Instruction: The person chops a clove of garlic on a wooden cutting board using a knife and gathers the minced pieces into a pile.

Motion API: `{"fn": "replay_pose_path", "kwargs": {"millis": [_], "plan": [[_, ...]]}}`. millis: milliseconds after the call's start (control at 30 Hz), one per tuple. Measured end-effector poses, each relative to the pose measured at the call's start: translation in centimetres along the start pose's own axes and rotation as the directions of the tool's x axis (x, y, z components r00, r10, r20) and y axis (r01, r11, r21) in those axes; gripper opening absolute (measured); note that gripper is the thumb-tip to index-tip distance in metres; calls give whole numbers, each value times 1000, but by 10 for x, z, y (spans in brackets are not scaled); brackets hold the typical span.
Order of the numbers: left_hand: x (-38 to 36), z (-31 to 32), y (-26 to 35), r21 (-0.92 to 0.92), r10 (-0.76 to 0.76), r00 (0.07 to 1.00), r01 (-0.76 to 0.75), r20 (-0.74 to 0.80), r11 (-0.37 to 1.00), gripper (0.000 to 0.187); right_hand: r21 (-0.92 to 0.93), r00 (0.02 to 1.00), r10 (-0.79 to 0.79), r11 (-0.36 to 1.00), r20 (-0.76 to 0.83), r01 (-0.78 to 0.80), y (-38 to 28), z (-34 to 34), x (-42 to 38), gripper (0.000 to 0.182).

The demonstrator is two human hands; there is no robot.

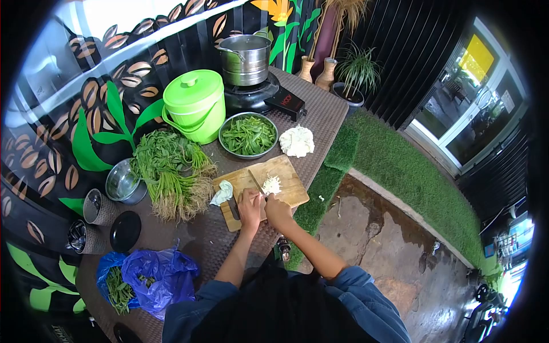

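Right hand (278,211) closed around a knife (257,183), a person in blue sleeves (361,288) works over a wooden cutting board (293,186) near the edge of a brown tabletop (209,234). The left hand (249,210), fingers curled and nearly touching the right, rests on the near part of the board, seemingly steadying a pale piece largely hidden beneath it; how firmly it grips cannot be told. Chopped white bits (271,184) lie loosely heaped just beside the knife, while a crumpled pale scrap (223,193) sits at the board's left edge.

Fine chopping appears to be the step in hand, partly done. The next cut calls for fingertips tucked back and the piece pinned against the wood.

Beyond the board, a bowl (262,155) of green leaves (249,134) stands near a crumpled white bundle (297,141), with rooted leafy greens (171,166) heaped to the left. Farther back, a lidded green bucket (197,108) stands beside a steel pot (246,63) atop a black stove (254,98).
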State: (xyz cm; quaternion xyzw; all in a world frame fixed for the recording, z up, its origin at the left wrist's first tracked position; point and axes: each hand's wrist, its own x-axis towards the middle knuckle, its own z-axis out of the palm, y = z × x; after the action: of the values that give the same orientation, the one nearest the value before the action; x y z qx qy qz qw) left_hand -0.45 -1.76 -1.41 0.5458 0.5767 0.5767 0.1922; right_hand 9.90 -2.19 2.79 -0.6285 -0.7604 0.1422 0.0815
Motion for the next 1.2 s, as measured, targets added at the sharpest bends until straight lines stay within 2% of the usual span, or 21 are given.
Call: {"fn": "replay_pose_path", "kwargs": {"millis": [133, 200, 333, 433, 500, 533, 600, 633, 700, 733, 800, 867, 1000, 1100, 1200], "plan": [[1, -1, -2, 55, -15, 1000, 14, 8, 998, 15, 2, 996, 41, 999, -73, -41, -3, 10, -6, 20], [1, -1, -3, 94, 4, 1000, -5, 13, 996, 15, -42, 989, -42, 998, -141, 36, 5, 19, -4, 19], [1, -1, -6, 88, 19, 1000, -21, 18, 996, 15, -78, 988, -58, 996, -140, 47, 7, 27, -3, 18], [1, 1, -5, 74, 12, 1000, -13, 19, 997, 15, -32, 992, -44, 999, -119, 40, 10, 31, 3, 20], [1, 1, -5, 62, 9, 1000, -10, 11, 998, 16, 89, 1000, -19, 996, -21, 21, 16, 22, 15, 27], [2, 1, -9, 80, 45, 999, -46, 14, 996, 16, 90, 1000, -22, 996, -21, 24, 21, 15, 21, 27], [1, 1, -13, 99, 80, 997, -82, 20, 992, 16, 169, 995, -27, 986, 97, 10, 27, -2, 31, 34], [1, 2, -14, 78, 68, 998, -69, 18, 995, 16, 168, 995, -26, 986, 96, 10, 24, -9, 29, 34], [1, 4, -15, 54, 57, 998, -57, 15, 997, 16, 143, 973, 55, 986, 222, -89, 18, -21, 26, 35], [1, 4, -16, 28, 54, 998, -55, 12, 998, 16, 120, 987, 7, 992, 163, -27, 17, -17, 20, 31], [0, 3, -14, 4, 46, 999, -46, 8, 999, 16, 81, 993, 7, 997, 120, -17, 11, -7, 9, 29], [1, 1, -8, 77, 1, 1000, -2, 9, 997, 15, 44, 1000, 29, 999, 8, -29, 4, 4, 1, 23], [0, 2, -12, 100, 21, 1000, -23, 20, 995, 14, 44, 999, 27, 999, -47, -25, 3, 12, -4, 22], [2, 1, -3, 65, -3, 1000, 2, 18, 998, 14, -17, 995, -15, 1000, -100, 13, 4, 25, -4, 22], [2, 0, -2, 113, -4, 1000, 2, 17, 994, 14, -60, 984, -31, 998, -173, 21, 5, 35, 2, 22]]}}
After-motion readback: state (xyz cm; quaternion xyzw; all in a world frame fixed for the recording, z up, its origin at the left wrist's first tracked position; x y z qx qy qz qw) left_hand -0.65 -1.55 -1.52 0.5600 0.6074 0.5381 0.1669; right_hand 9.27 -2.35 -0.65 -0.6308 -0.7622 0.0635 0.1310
